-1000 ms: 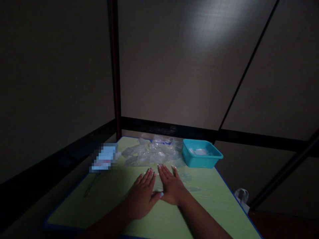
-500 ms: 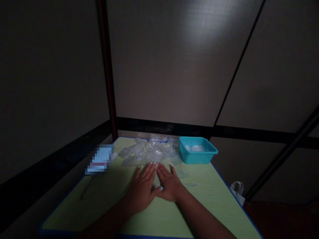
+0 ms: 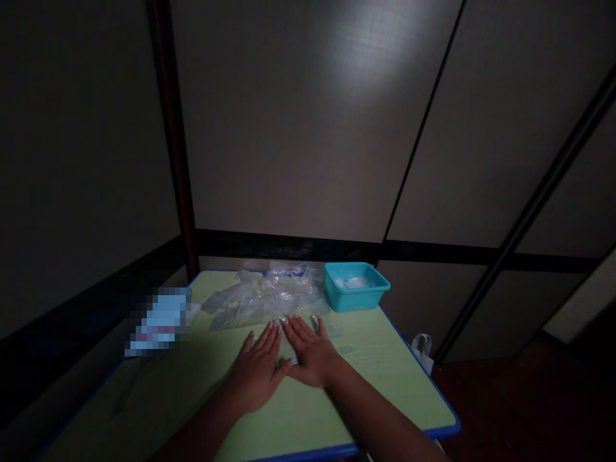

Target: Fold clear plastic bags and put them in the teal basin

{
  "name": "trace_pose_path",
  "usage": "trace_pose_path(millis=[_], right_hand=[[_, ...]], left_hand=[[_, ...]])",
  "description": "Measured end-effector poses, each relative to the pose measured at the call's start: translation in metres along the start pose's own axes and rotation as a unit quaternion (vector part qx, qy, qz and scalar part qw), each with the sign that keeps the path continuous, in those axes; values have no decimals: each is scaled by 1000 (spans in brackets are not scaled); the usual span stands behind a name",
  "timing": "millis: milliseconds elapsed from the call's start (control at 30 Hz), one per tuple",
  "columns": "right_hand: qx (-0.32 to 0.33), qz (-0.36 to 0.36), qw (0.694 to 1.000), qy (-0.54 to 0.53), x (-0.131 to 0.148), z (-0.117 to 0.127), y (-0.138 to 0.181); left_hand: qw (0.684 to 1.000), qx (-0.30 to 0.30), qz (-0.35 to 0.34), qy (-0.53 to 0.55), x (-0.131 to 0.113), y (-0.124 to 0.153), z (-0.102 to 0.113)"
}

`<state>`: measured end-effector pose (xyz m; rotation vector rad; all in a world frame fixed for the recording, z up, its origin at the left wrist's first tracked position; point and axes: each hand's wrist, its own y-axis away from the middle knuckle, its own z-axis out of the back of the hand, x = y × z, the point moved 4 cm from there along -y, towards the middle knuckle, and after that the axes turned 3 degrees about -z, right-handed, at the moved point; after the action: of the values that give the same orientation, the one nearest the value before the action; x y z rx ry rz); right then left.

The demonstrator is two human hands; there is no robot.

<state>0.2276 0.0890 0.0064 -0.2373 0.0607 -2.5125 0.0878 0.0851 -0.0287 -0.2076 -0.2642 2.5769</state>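
The left hand (image 3: pixel 255 372) and right hand (image 3: pixel 308 356) lie flat, spread, on the table (image 3: pixel 407 388), apparently over clear film (image 3: pixel 333 330); crumpled plastic (image 3: pixel 269 295) sits just beyond them. Pressing evenly and stroking outward should smooth the film best.

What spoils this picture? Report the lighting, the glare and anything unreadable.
Head view: dim overall, very dark along the left wall and the floor at right; head view: a soft pale glare on the back wall, small glints on the crumpled clear plastic; head view: the light-blue item at the left of the table is pixelated, its details unreadable.
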Motion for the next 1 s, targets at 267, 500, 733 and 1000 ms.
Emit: trace_pose_path(millis=[267,500,733,1000], right_hand=[[-5,-108,994,31,-47,4,39],[-5,-178,982,56,-74,5,62],[-62,-185,977,88,-70,7,60],[-47,-112,992,30,-10,-2,28]], left_hand=[[1000,10,12,9,-1,0,0],[999,28,22,18,-1,-1,2],[999,27,26,14,-4,0,3],[999,21,28,8,-5,0,4]])
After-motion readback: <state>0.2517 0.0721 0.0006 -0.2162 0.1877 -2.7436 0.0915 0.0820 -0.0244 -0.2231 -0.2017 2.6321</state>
